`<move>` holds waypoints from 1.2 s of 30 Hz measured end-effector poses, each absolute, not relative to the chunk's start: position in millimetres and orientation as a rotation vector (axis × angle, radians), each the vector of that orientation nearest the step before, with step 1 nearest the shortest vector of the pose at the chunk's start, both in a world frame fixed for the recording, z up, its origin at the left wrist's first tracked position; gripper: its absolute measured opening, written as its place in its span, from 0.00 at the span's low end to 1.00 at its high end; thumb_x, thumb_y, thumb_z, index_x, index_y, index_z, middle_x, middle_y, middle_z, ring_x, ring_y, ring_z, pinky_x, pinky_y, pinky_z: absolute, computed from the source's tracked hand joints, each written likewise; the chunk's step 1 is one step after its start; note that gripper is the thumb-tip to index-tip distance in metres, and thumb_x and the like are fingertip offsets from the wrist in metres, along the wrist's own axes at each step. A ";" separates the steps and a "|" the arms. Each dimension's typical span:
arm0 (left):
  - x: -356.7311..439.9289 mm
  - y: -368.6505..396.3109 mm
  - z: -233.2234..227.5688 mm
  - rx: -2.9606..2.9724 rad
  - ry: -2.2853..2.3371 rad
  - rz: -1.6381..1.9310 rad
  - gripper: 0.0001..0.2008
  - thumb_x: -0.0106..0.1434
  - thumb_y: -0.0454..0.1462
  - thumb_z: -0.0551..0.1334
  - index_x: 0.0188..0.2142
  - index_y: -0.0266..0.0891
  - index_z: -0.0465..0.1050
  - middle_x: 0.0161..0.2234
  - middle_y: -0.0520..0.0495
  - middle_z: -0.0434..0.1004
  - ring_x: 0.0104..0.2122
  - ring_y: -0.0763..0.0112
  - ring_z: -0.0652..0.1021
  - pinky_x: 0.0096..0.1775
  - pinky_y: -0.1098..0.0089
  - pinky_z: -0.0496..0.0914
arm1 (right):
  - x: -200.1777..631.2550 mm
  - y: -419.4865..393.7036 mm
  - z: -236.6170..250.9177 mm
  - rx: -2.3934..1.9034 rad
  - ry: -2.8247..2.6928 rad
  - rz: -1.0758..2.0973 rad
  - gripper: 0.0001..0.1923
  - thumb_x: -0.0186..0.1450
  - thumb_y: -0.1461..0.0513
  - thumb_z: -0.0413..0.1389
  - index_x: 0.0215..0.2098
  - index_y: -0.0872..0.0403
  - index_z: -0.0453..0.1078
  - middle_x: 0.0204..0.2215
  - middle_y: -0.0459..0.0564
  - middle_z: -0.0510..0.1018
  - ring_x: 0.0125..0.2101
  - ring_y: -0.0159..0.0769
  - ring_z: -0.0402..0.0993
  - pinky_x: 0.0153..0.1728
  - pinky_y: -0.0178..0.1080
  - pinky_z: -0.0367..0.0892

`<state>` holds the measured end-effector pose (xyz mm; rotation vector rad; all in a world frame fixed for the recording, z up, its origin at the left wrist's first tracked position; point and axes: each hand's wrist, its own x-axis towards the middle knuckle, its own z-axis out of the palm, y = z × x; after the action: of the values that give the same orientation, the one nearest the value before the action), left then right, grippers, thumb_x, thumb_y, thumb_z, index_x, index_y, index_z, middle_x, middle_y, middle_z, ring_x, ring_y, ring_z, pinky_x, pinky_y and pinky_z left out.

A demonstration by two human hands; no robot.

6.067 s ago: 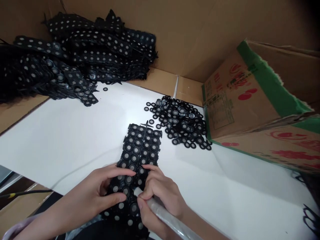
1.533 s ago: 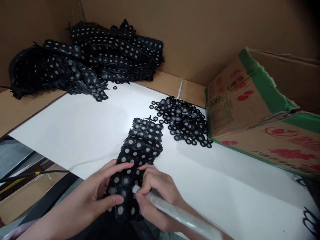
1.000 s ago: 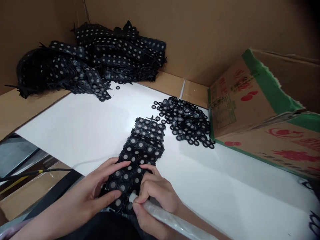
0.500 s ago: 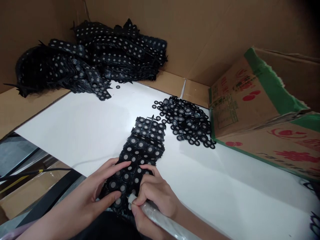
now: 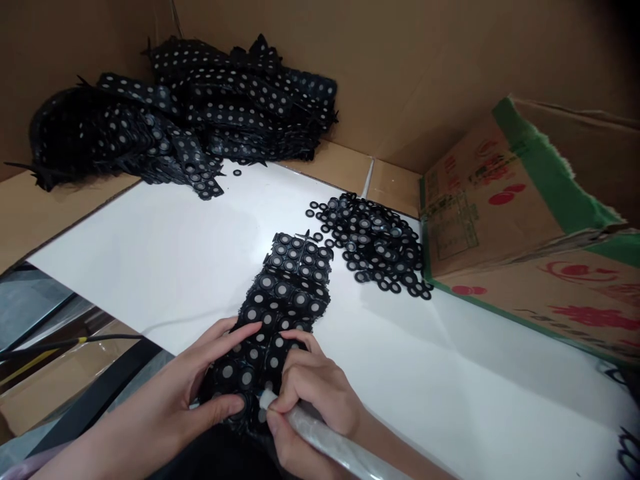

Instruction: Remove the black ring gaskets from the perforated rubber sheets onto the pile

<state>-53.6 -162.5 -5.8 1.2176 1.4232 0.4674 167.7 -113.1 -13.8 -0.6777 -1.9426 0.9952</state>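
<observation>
A black rubber sheet of moulded rings with grey centres runs from the white board toward my body. My left hand grips its left side near the close end, thumb and index finger lying on top and the other fingers partly hidden. In my right hand is a pen-like tool with a handle wrapped in clear plastic. Its pale tip touches or nearly touches the rings beside my left thumb; the exact contact is hidden. My right index finger rests on the sheet.
Loose black rings lie heaped beyond the sheet's far end. More dotted black sheets are piled at the back left. A cardboard box with green tape stands at right on the white board. Cardboard walls rise behind.
My left thumb has shifted slightly right on the sheet, and the near end of the sheet has flexed a little. The tool in my right hand has moved slightly right.
</observation>
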 end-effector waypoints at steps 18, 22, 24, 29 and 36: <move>-44.3 -172.0 -4.9 1.211 1.382 0.466 0.32 0.66 0.44 0.64 0.65 0.73 0.55 0.71 0.67 0.52 0.71 0.56 0.43 0.66 0.51 0.48 | 150.8 -122.0 -38.2 -0.726 -2.010 0.706 0.08 0.54 0.68 0.52 0.26 0.49 0.58 0.14 0.35 0.65 0.20 0.30 0.62 0.49 0.46 0.63; -47.4 -171.2 -5.0 1.130 1.363 0.512 0.33 0.64 0.42 0.66 0.63 0.75 0.57 0.71 0.69 0.51 0.71 0.59 0.40 0.66 0.53 0.47 | 166.6 -111.8 -21.6 -0.680 -2.020 1.066 0.08 0.57 0.68 0.54 0.27 0.50 0.61 0.18 0.36 0.68 0.22 0.29 0.66 0.53 0.47 0.65; -49.4 -170.8 -5.4 1.113 1.359 0.499 0.34 0.63 0.43 0.67 0.63 0.76 0.56 0.71 0.71 0.49 0.71 0.60 0.39 0.66 0.53 0.47 | 173.9 -108.0 -13.0 -0.676 -1.961 1.194 0.09 0.59 0.69 0.54 0.27 0.50 0.60 0.18 0.36 0.68 0.20 0.27 0.66 0.56 0.49 0.65; -51.1 -172.4 -8.9 1.175 1.404 0.456 0.34 0.65 0.42 0.65 0.64 0.74 0.54 0.72 0.68 0.46 0.71 0.58 0.41 0.65 0.49 0.46 | 175.8 -108.7 -5.8 -0.728 -1.851 1.427 0.09 0.64 0.67 0.53 0.28 0.50 0.59 0.16 0.31 0.62 0.15 0.24 0.61 0.63 0.53 0.56; -51.1 -174.6 -11.9 1.277 1.413 0.436 0.34 0.65 0.44 0.62 0.65 0.75 0.52 0.71 0.67 0.49 0.71 0.56 0.41 0.65 0.46 0.45 | 173.6 -111.6 -6.7 -0.749 -1.906 1.504 0.07 0.66 0.65 0.53 0.30 0.50 0.61 0.16 0.31 0.63 0.16 0.24 0.62 0.65 0.52 0.50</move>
<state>-51.1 -174.6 -11.9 1.2771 1.4127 0.4356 173.6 -111.6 -6.7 -0.7487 -1.9057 1.5037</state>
